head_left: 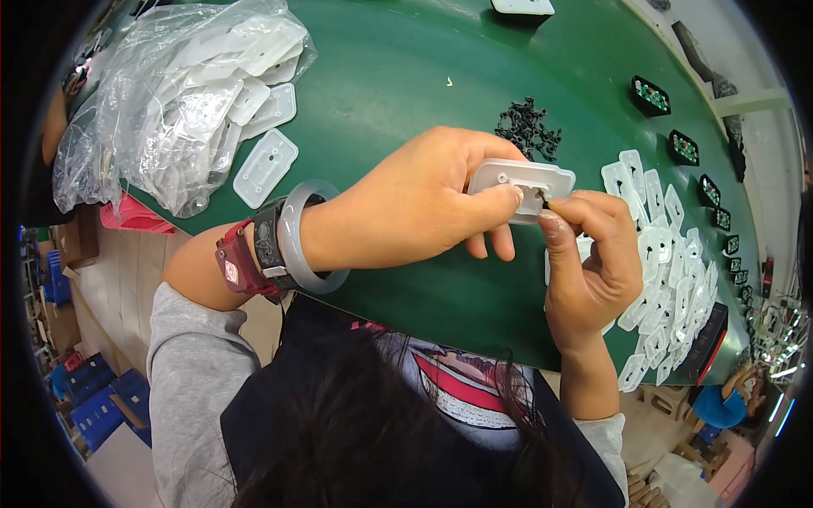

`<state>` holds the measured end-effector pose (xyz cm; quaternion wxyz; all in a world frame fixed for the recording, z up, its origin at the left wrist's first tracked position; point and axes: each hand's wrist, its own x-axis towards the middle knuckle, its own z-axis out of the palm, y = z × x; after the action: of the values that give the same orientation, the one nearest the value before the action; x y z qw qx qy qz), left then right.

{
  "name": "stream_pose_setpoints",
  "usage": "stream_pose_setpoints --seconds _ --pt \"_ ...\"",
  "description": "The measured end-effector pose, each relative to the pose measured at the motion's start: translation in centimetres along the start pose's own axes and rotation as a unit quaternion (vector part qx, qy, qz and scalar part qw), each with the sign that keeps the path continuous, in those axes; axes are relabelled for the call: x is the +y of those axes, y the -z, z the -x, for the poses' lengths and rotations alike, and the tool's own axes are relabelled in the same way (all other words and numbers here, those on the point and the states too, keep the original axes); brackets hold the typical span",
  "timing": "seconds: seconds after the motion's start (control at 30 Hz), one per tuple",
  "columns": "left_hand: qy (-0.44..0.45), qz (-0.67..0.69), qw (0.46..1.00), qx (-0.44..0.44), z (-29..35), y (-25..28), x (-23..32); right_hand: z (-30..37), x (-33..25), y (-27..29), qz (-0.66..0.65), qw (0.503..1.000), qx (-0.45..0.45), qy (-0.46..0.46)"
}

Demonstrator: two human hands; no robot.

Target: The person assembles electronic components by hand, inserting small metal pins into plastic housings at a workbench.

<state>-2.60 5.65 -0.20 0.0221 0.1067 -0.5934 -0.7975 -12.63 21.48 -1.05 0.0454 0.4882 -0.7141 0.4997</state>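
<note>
A translucent white plastic cover (555, 179) is gripped in my left hand (423, 195), thumb pressed inside its hollow side and the fingers behind it. My right hand (597, 262) pinches a small black part (544, 201) between thumb and forefinger, at the cover's inner edge; the fingertips hide most of it. Just beyond the cover lies a loose heap of small black plastic parts (529, 127). To the right spreads a pile of similar white covers (665, 254), many showing a black piece in the middle.
On the green table (381, 76), a clear plastic bag (186, 102) full of white covers lies at left, with a single cover (265, 168) beside it. Black cases with green circuit boards (650, 96) line the right edge. A dark box (707, 343) stands beside the pile.
</note>
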Motion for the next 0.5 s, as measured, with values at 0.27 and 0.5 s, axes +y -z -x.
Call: stream_pose_setpoints --seconds 0.27,0.5 --pt "0.037 -0.045 0.998 -0.039 0.1 0.5 0.2 -0.1 0.1 0.2 0.024 0.999 -0.043 0.011" --pt "0.083 -0.026 0.995 -0.059 -0.2 1.1 0.5 -0.3 0.2 0.2 0.017 0.998 -0.067 0.008"
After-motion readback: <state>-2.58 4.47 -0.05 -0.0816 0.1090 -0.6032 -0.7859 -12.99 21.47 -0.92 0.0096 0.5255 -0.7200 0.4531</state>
